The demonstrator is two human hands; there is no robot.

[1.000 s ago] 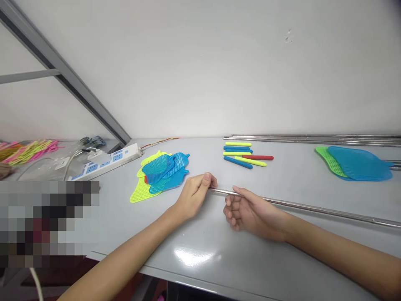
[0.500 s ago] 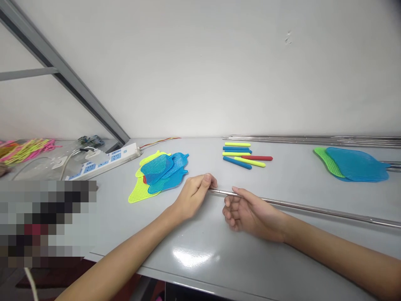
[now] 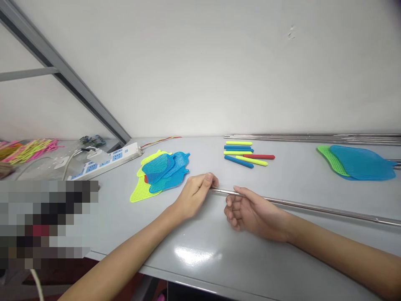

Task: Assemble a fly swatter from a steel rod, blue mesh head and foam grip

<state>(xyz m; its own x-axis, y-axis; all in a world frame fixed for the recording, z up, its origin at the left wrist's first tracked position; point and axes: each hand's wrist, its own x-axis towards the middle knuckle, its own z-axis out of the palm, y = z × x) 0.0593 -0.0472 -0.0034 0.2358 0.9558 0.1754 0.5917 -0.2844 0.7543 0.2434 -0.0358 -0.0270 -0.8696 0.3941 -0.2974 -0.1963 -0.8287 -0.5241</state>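
A thin metal telescopic rod (image 3: 319, 207) runs from the right edge of the view to the middle of the table. My left hand (image 3: 196, 194) is closed on its narrow left end, thumb on top. Beside it, my right hand (image 3: 250, 213) holds the rod between thumb and index finger, the other fingers curled loosely beneath. Left of my hands lies a pile of blue and yellow fly swatter heads (image 3: 166, 171), with a bit of red showing. Behind my right hand are several coloured plastic handles (image 3: 239, 153) in yellow, blue and red.
More metal rods (image 3: 307, 137) lie along the wall. At the right, a blue swatter head (image 3: 363, 163) overlaps a green one (image 3: 332, 159). A power strip (image 3: 109, 160) with plugs sits at the left, near pink and yellow cords (image 3: 34, 150). The lower left is pixelated.
Both hands keep their hold on the rod almost unchanged. The whole view has shifted slightly, with things on the table appearing a little further right.
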